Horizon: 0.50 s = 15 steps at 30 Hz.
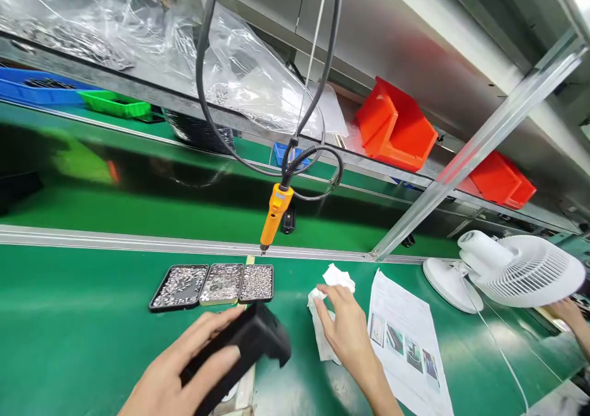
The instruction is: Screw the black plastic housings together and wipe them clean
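My left hand (184, 361) is closed around a black plastic housing (249, 336), a long part with a hooked end, held tilted above the bench. The palm side of my grip is hidden. My right hand (343, 324) is over a crumpled white tissue (325, 336), thumb and index finger curved and a little apart at its upper edge. Whether the fingertips touch the tissue I cannot tell. Another white tissue piece (340, 277) lies just beyond those fingers. Above the housing hangs a yellow electric screwdriver (275, 213), pointing down.
Screw trays (221, 284) holding small metal parts lie behind my left hand. A printed sheet (408, 342) and a white fan (516, 265) are on the right. Orange bins (396, 127) and plastic bags (152, 41) sit on the shelf. Another person's hand (569, 314) shows at far right.
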Motion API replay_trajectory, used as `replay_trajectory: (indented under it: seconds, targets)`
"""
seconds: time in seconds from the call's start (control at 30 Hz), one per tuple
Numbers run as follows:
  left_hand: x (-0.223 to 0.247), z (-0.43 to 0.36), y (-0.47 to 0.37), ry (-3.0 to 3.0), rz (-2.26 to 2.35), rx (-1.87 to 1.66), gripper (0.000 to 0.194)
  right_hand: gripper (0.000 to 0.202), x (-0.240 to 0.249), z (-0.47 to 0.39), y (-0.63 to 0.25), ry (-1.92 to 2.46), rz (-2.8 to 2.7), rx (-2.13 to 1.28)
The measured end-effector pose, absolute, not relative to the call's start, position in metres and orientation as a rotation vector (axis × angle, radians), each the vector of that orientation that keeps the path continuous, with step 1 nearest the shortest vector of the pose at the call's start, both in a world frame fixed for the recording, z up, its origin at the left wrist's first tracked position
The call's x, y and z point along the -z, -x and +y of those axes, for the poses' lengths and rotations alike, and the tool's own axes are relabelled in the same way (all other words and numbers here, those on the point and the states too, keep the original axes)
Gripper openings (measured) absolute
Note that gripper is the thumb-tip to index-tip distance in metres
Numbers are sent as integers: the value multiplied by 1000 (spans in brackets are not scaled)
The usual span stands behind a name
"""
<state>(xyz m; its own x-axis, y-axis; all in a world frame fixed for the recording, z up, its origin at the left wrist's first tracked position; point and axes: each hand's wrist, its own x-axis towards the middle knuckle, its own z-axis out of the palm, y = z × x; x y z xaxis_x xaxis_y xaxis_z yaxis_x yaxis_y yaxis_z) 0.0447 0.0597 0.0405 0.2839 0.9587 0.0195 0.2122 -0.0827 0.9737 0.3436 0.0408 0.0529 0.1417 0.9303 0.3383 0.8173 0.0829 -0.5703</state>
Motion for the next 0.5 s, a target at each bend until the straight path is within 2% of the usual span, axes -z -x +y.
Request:
replay_trajectory:
  seconds: [0.07,0.17,0.3,0.4,0.5]
  targets:
    - [-54,61,-50,-940,1104,-898,60,26,-27,29,-354,1792,-1685,-199]
    - [-67,64,-59,-435,1012,-965,60,23,-10,29,-355,1757,-1710,-266]
    - [-67,67,-64,-257,939,-1047,51,20,-47,35,-322,1618,-1686,-326]
    - [-68,66,-65,-184,878,-1098,39,10,-79,34,-271,1244,-1732,-240]
    - [-70,63,-65,-144,856,-1102,35,23,-78,36,-215,1071,-1863,-40]
